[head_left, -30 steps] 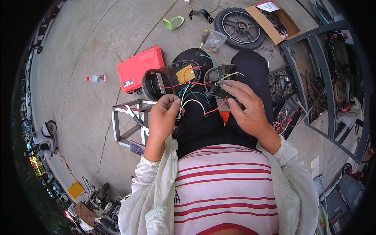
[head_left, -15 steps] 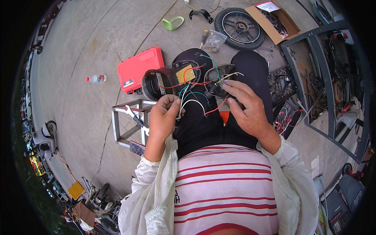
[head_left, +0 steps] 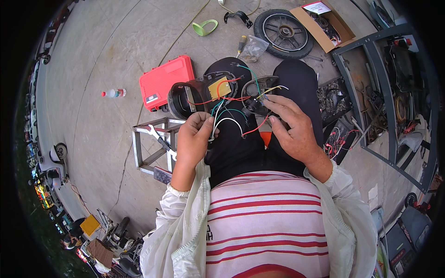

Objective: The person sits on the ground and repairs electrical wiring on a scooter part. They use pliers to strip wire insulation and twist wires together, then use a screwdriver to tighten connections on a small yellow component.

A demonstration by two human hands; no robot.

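Across my thighs lies a dark round housing point(head_left: 181, 99) with a yellowish plate point(head_left: 219, 88) and red, green and white wires coming out of it. My left hand point(head_left: 199, 132) is closed in a pinch on a white wire point(head_left: 228, 119), beside the housing. To the right, a dark cover-like part point(head_left: 262, 85) rests between my knees. My right hand point(head_left: 294, 127) reaches over that part's edge, its thumb and fingers apart. Its fingertips touch the part near a yellow wire point(head_left: 274, 89). A red wire point(head_left: 256, 128) ends close to the right thumb.
A red case point(head_left: 168, 81) and a metal frame stool point(head_left: 150, 160) stand to my left, a wrench point(head_left: 160, 139) on the stool. Ahead lie a screwdriver point(head_left: 241, 45), plastic bag point(head_left: 254, 49), wheel point(head_left: 284, 33) and open carton point(head_left: 324, 25). A grey metal rack point(head_left: 378, 60) stands at right.
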